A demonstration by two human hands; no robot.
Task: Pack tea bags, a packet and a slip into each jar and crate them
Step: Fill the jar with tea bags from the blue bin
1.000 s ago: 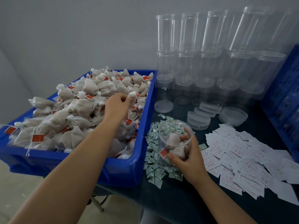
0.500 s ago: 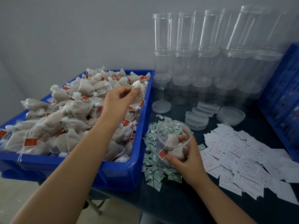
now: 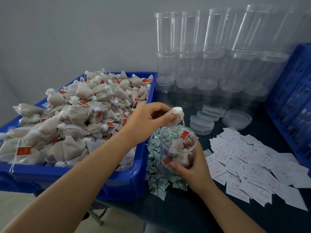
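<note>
my left hand (image 3: 148, 117) has carried a pinched tea bag (image 3: 177, 115) from the blue bin (image 3: 124, 180) to just above the jar (image 3: 178, 148) my right hand (image 3: 193, 167) grips, so it can drop in next

Soft, even, dimmish light — faint shadows, slight overall blur, wide-angle bending toward the edges.

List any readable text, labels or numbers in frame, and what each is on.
No text can be read for certain.
Red tags on the tea bags: pale marks, too small to read.
White slips: red print, characters blurred.
Green-and-white packets: green print, too small.
Red tag on the string of the bag that the left hand pinches over the jar: illegible.
Empty jars, lids: no print visible.
</note>
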